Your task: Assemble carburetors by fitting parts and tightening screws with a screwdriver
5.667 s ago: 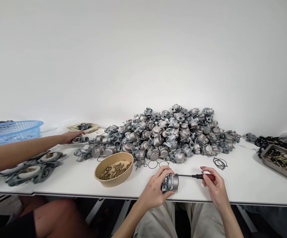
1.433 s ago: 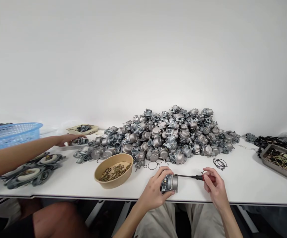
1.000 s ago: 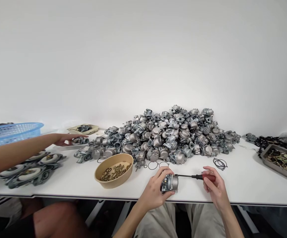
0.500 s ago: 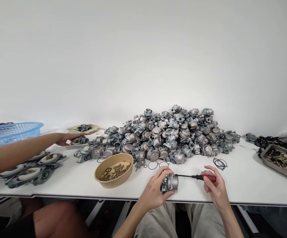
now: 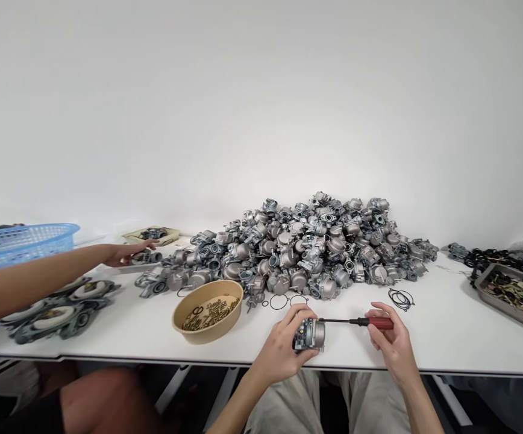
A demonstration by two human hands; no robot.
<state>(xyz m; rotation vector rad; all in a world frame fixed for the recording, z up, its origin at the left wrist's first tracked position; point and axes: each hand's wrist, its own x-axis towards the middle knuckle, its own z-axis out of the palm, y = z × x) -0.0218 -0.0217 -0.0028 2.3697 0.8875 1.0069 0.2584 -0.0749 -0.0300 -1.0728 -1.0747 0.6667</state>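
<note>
Near the table's front edge, my left hand (image 5: pixel 283 345) is wrapped round a silver carburetor (image 5: pixel 316 335), its round bowl facing right. My right hand (image 5: pixel 393 340) grips the red handle of a screwdriver (image 5: pixel 381 323) between thumb and fingers. The dark shaft runs level to the left, and its tip meets the upper edge of the carburetor by my left fingers. Whether the tip sits in a screw is too small to tell. Just behind lie a few thin black rubber rings (image 5: pixel 279 302), with a tangle of black gaskets (image 5: pixel 400 299) beyond my right hand.
A large heap of carburetors (image 5: pixel 297 241) covers the back of the table (image 5: pixel 451 337). Left of me stands a tan bowl (image 5: pixel 184 331) of brass parts. A co-worker's arm (image 5: pixel 40 274) reaches in from the left. A metal tray (image 5: pixel 510 313) of small parts sits at right.
My right fingers have shifted slightly on the screwdriver handle. The carburetor and my left hand stay in place. The co-worker's hand at left has moved a little.
</note>
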